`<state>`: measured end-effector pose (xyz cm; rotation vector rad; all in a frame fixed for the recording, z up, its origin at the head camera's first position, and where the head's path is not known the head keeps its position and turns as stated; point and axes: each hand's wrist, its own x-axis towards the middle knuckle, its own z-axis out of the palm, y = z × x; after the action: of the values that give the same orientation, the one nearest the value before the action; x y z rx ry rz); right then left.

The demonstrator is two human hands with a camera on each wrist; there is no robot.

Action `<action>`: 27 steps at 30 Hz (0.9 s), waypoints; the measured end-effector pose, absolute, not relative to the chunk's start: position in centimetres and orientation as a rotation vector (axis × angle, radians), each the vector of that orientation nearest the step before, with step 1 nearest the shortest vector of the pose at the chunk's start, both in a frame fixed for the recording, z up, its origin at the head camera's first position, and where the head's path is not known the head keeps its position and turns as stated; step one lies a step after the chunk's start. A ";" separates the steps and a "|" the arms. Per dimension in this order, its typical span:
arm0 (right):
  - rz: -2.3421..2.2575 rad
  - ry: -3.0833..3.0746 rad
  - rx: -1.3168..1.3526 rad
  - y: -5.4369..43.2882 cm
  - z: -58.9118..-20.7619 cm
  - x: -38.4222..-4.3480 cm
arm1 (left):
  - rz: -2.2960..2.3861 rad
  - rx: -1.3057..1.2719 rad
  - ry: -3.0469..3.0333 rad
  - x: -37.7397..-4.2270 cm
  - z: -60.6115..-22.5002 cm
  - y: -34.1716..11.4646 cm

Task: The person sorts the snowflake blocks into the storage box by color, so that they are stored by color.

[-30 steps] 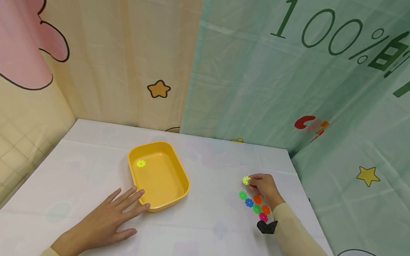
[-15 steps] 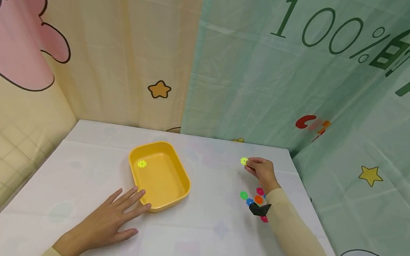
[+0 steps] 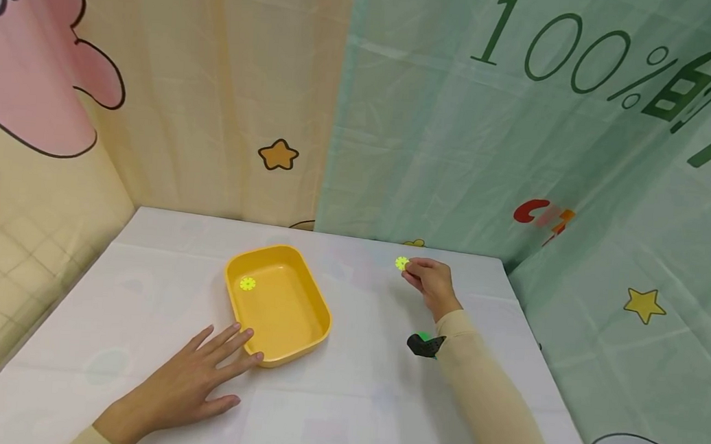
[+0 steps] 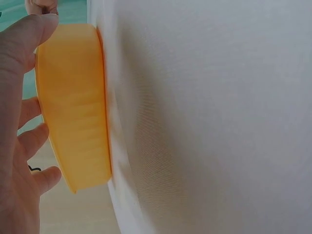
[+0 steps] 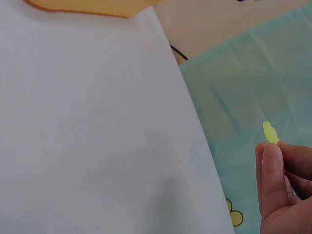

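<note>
My right hand point(image 3: 430, 282) pinches a yellow flower-shaped disc point(image 3: 401, 263) between thumb and fingertips, held above the far right part of the table. In the right wrist view that yellow disc point(image 5: 270, 132) shows nearly edge-on. My left hand point(image 3: 186, 382) spreads its fingers at the near left rim of a yellow tray point(image 3: 317, 329); in the left wrist view the fingers lie along the tray's wall point(image 4: 73, 107). Inside the tray, toward its far left, rests another yellow flower disc point(image 3: 247, 284).
A green disc point(image 3: 424, 336) peeks out behind the black wrist piece point(image 3: 424, 346) on my right arm; the sleeve hides the other loose discs. Printed curtains point(image 3: 422, 151) rise behind the white table point(image 3: 342, 414) and along its sides.
My right hand has lifted the yellow disc away from the loose pile and carried it farther back, then left toward the tray. My left hand and the tray have stayed in place.
</note>
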<state>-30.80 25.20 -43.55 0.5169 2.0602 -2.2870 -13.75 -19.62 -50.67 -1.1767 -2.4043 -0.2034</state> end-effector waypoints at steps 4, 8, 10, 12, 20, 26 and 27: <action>-2.298 2.047 0.489 23.5 -43.2 -31.3 | -0.204 -1.178 -2.402 -13.8 -50.7 -19.6; -2.307 2.042 0.482 21.7 -42.8 -31.7 | -0.194 -1.175 -2.409 -13.8 -50.7 -19.5; -2.308 2.035 0.469 20.6 -42.6 -31.9 | -0.184 -1.170 -2.413 -13.7 -50.6 -19.6; -2.309 2.023 0.450 19.5 -42.4 -32.1 | -0.179 -1.165 -2.419 -13.7 -50.5 -19.7; -2.288 1.982 0.390 14.8 -41.5 -32.7 | -0.178 -1.160 -2.423 -13.8 -50.4 -19.8; -2.317 1.919 0.320 11.3 -41.4 -32.7 | -0.187 -1.163 -2.412 -13.7 -50.6 -19.6; -2.314 1.915 0.312 10.7 -41.4 -32.7 | -0.182 -1.161 -2.411 -13.7 -50.6 -19.5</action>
<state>-32.66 10.73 -41.36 0.3122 1.9148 -2.3142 -13.73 -19.54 -50.64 -1.1615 -2.4106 -0.1819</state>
